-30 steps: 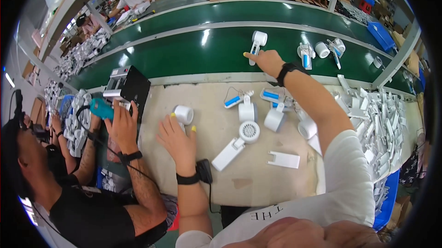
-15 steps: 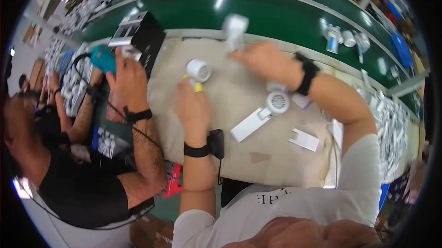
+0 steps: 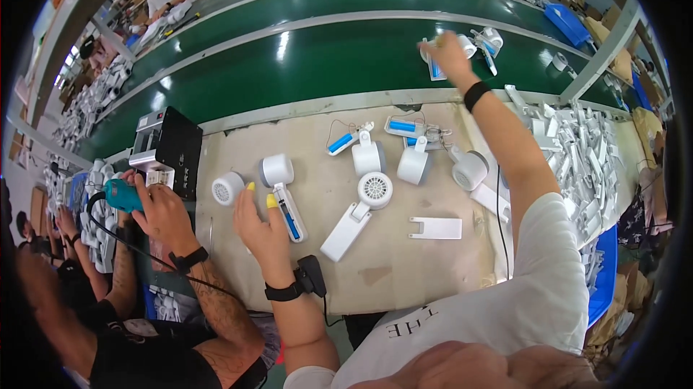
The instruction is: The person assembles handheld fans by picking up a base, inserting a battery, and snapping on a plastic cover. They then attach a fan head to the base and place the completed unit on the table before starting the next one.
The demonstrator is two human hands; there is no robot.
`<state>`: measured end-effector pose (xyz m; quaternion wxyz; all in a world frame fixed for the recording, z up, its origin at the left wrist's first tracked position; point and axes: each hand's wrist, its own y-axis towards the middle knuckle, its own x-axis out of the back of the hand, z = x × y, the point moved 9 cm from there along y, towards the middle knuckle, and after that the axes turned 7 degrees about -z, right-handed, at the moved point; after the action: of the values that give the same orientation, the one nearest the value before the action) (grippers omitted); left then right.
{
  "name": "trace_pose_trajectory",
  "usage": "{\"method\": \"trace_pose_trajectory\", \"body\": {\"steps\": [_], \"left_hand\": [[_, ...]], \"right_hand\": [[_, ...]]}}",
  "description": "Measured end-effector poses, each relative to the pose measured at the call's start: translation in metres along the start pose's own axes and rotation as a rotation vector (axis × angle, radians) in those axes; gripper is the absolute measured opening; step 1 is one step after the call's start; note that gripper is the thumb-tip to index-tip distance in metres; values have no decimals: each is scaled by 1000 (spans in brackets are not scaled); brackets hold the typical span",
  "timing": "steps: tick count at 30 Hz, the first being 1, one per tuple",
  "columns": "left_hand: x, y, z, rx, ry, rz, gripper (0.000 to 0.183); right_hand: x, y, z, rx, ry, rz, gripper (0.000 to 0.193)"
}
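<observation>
My left hand (image 3: 261, 237), yellow covers on two fingertips, rests open on the work surface with thumb and fingers apart. Its thumb lies against the handle of a white handheld fan (image 3: 290, 217), whose opened handle shows a blue battery. Another round white fan head (image 3: 227, 188) sits just left of it. Far off to the right, my right hand (image 3: 451, 55) reaches over the green belt, its fingers closed on a white handheld fan (image 3: 436, 71) with a blue battery; the fingers partly hide the grip. Beside it lies a similar fan (image 3: 491, 44).
Several fans with wired batteries (image 3: 368, 156) lie mid-table, near a closed fan (image 3: 375, 190) and a white cover (image 3: 437, 228). White parts (image 3: 577, 150) are heaped at right. A black box (image 3: 167, 154) stands left, where a co-worker's hand (image 3: 164, 215) holds a teal corded tool (image 3: 123, 195).
My right hand has swung out to the far right over the belt; the white fan it carried above the table is no longer in mid-air. My left hand's fingers have spread. The view has shifted.
</observation>
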<state>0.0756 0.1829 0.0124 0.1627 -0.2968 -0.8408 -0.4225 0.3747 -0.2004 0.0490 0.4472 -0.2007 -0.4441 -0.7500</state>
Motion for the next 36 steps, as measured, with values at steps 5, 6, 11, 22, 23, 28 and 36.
{"method": "trace_pose_trajectory", "body": {"steps": [5,6,11,22,23,28,36], "left_hand": [[1,2,-31,-83,-91,-54,32],[3,1,-41,-128,-109,-83,30],[-11,-16,-85,-246,-262,34,27],[-30,-35,-133,-391,-275,253,23],[-30,-36,-139,-395,-275,251,23],[-47,-50,-186,-470,-389,422,23],[-70,-59,-173,-352,-456,436,18]], "right_hand": [[-69,13,-103,-29,-227,396,52],[-71,11,-96,-29,-214,397,52],[-55,-29,-59,-397,403,708,34],[61,-78,-95,-123,119,998,54],[60,-52,-107,-69,24,812,55],[20,21,-154,17,-357,201,41],[49,24,-143,-171,233,654,29]]}}
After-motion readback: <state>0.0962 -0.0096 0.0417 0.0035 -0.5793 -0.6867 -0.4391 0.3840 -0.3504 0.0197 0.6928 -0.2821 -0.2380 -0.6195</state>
